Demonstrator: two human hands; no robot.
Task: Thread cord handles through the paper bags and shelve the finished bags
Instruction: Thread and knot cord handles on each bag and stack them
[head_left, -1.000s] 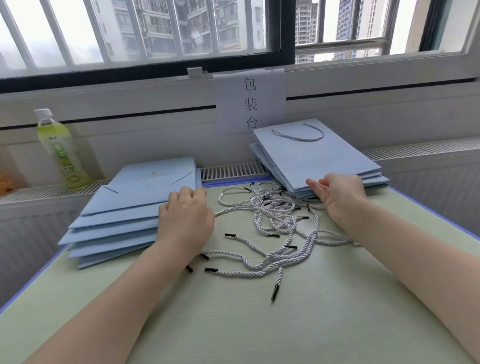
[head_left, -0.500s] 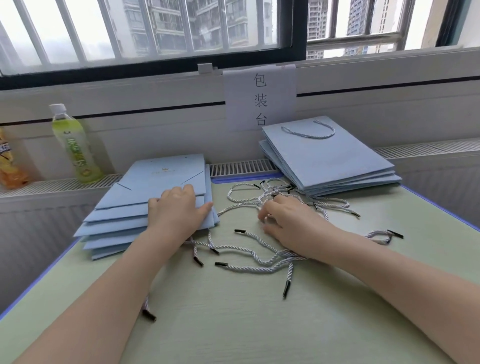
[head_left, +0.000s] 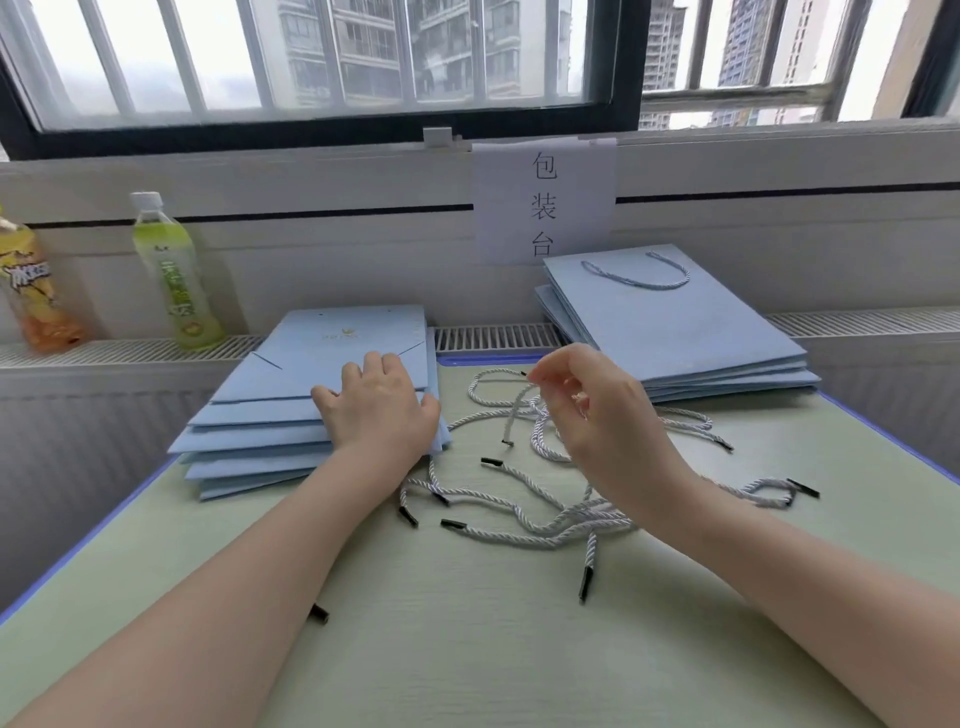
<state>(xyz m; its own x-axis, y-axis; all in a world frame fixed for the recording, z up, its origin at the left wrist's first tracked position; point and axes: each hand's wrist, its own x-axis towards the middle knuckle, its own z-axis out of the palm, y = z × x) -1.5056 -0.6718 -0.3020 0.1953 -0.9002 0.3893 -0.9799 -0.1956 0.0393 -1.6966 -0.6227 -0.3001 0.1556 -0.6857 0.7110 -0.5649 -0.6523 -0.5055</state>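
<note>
A fanned stack of flat light-blue paper bags without handles (head_left: 291, 395) lies at the table's left. My left hand (head_left: 382, 410) rests flat on its top bag near the right edge. A second stack of blue bags (head_left: 675, 332) lies at the back right, the top one carrying a cord handle (head_left: 636, 278). Several loose white twisted cords with black tips (head_left: 545, 519) are tangled in the middle of the table. My right hand (head_left: 587, 400) is raised above them and pinches one cord (head_left: 514, 415) between thumb and forefinger, its end hanging down.
The pale green table (head_left: 467, 639) has a blue edge. Behind it run a radiator grille and window ledge with a green bottle (head_left: 174, 275) and a yellow bottle (head_left: 31, 286) at the left. A paper sign (head_left: 543, 202) hangs on the wall under the window.
My right hand went from the right bag stack down onto the cord pile, then lifted up with one cord pinched. My left hand stayed on the left stack.
</note>
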